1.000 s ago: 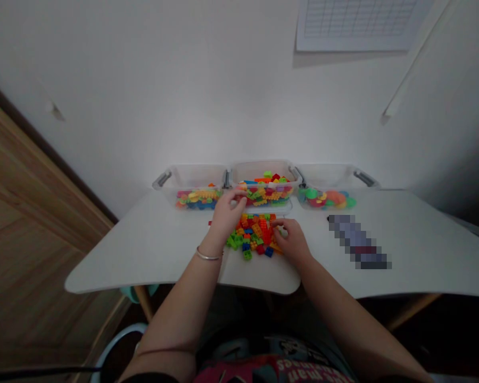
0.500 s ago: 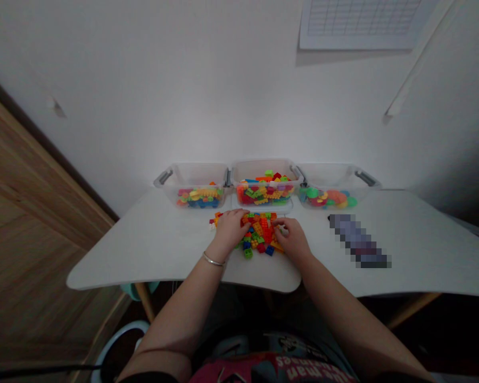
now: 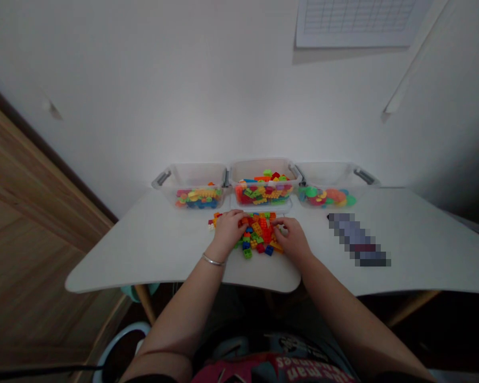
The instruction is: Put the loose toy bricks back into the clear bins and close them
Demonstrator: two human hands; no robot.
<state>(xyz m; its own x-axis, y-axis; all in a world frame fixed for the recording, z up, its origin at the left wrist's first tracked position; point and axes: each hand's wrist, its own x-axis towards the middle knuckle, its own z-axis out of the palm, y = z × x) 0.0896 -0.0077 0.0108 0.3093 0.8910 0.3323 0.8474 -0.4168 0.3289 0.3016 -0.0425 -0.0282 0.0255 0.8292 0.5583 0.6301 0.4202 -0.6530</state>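
Observation:
A loose heap of toy building bricks in red, orange, green, blue and yellow lies on the white table between my hands. My left hand rests against the heap's left side, palm down, fingers bent over the bricks and thumb apart. On the right side, my right hand curves inward, its thumb and forefinger apart at the edge of the bricks. Neither hand visibly lifts a brick; some fingertips are hidden. A few bricks, one of them white, lie beyond my left hand.
Along the wall stand three clear bins: the left bin and middle bin with bricks, the right bin with rounded coloured pieces. A pixelated object lies on the white table at right.
The view has shifted very slightly. Both hands keep almost the same place and shape at the sides of the heap, and the bricks look unmoved.

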